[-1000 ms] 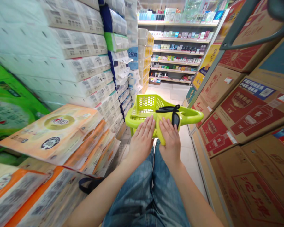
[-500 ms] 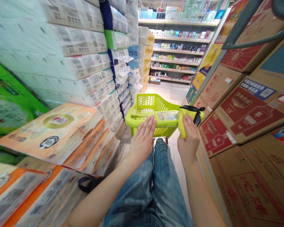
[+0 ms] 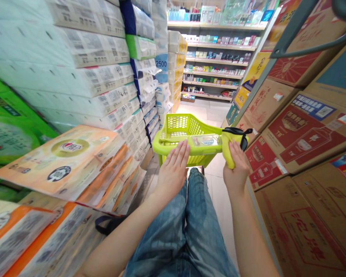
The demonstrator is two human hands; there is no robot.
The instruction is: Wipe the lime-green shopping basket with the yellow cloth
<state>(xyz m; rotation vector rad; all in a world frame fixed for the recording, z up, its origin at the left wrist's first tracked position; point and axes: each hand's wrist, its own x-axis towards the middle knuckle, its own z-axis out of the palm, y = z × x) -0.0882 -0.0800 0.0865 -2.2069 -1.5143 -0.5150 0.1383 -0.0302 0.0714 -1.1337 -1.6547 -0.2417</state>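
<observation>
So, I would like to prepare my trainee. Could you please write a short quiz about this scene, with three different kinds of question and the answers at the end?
1. True or false: the right hand has a yellow cloth under its fingers.
2. Where does the left hand rest? A) on a cardboard box; B) on the near edge of the yellow-green basket; C) on an orange pack.
3. Fill in: the printed number on the tall blue-and-white pack is ____.

Key: 1. True. 2. B. 3. 2500.
</observation>
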